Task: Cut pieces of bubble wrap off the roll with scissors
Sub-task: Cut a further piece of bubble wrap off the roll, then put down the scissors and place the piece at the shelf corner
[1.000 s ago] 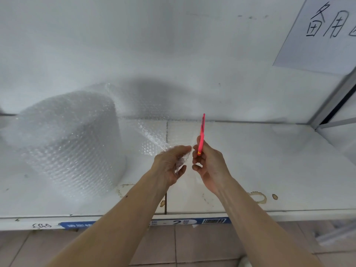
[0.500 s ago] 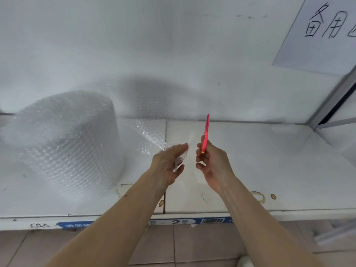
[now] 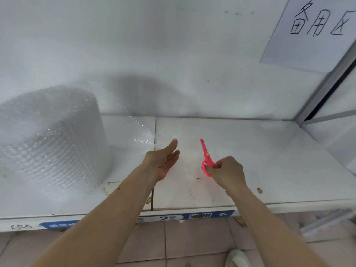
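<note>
Fingers [image 3: 174,145] of left hand [image 3: 163,162] straight and spread, palm turned up and inward, holding nothing. Fingers [image 3: 216,165] of right hand [image 3: 225,174] curled round the handles of pink scissors [image 3: 206,158], gripping them; blades closed, tip pointing up and away, slightly toward the left fingers. Hands apart, both above the white shelf [image 3: 269,160].

Roll [image 3: 50,141] of bubble wrap standing upright on the shelf, well to the left of the left fingers. Loose sheet [image 3: 140,130] trailing from the roll along the back of the shelf, lying flat just beyond and left of the left fingertips; whether it touches them, cannot tell. Clear wrap possibly spread further under and between the hands, too faint to say.

Seam in the shelf running front to back just beneath the left wrist. Brown stains on the shelf nearer than the right fingers. Blue label [image 3: 173,217] with a "2" and a barcode on the front edge, below both forearms. Paper sign [image 3: 312,31] with handwritten characters on the wall, far up and right of the right fingers. Tiled floor [image 3: 192,237] beneath the shelf, white shoe [image 3: 238,258] at the bottom.
</note>
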Available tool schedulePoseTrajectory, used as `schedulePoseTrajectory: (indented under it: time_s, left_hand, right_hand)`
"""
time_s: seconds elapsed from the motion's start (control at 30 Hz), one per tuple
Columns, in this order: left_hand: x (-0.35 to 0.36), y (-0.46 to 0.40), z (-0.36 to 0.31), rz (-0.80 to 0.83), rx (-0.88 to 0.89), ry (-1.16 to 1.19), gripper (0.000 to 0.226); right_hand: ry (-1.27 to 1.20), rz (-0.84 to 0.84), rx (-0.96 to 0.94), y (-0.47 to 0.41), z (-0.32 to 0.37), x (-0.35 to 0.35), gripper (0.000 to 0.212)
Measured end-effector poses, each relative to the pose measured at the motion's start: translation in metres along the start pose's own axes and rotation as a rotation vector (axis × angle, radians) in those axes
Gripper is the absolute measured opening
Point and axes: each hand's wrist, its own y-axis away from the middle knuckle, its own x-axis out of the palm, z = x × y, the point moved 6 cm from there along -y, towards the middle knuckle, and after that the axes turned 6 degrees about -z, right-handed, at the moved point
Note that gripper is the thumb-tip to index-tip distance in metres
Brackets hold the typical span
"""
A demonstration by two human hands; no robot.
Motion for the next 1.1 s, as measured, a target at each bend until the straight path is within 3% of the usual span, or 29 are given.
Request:
schedulePoseTrajectory:
  time_s: [0.1, 0.2, 0.27, 0.37, 0.47, 0.63, 0.8, 1.0, 1.1]
  left_hand:
    - [-0.005, -0.004, 0.008, -0.019, 0.011, -0.014, 0.087]
    - [-0.006, -0.002, 0.017, -0.063, 0.078, -0.205, 0.056]
    - [-0.004, 0.000, 0.016, -0.063, 0.265, -0.528, 0.045]
    - [0.014, 0.010, 0.014, 0.074, 0.726, -1.246, 0.037]
    - [0.019, 0.005, 0.030, 0.225, 0.802, -1.546, 0.042]
    - [0.018, -0.001, 0.035, 0.248, 0.924, -1.596, 0.029]
    - [0.021, 0.008, 0.031, 0.225, 1.066, -1.641, 0.021]
    - [0.021, 0.015, 0.016, 0.221, 0.865, -1.317, 0.016]
    - [0.021, 0.018, 0.006, 0.216, 0.721, -1.074, 0.015]
  right_hand:
    - [0.164, -0.018, 0.058, -0.001, -0.015, -0.001, 0.040]
    - [0.216, -0.015, 0.109, 0.000, -0.023, -0.001, 0.038]
    - [0.222, -0.009, 0.123, 0.000, -0.024, 0.001, 0.036]
    - [0.193, -0.006, 0.094, -0.001, -0.022, 0.005, 0.028]
    - [0.189, -0.036, 0.061, 0.000, -0.018, 0.005, 0.009]
    - [0.147, 0.004, 0.064, 0.001, -0.015, 0.010, 0.006]
    - [0.031, 0.053, -0.007, 0.003, -0.005, 0.010, 0.033]
    - [-0.049, 0.251, -0.288, 0.015, 0.020, 0.024, 0.069]
    - [-0.033, 0.222, -0.349, 0.015, 0.025, 0.025, 0.060]
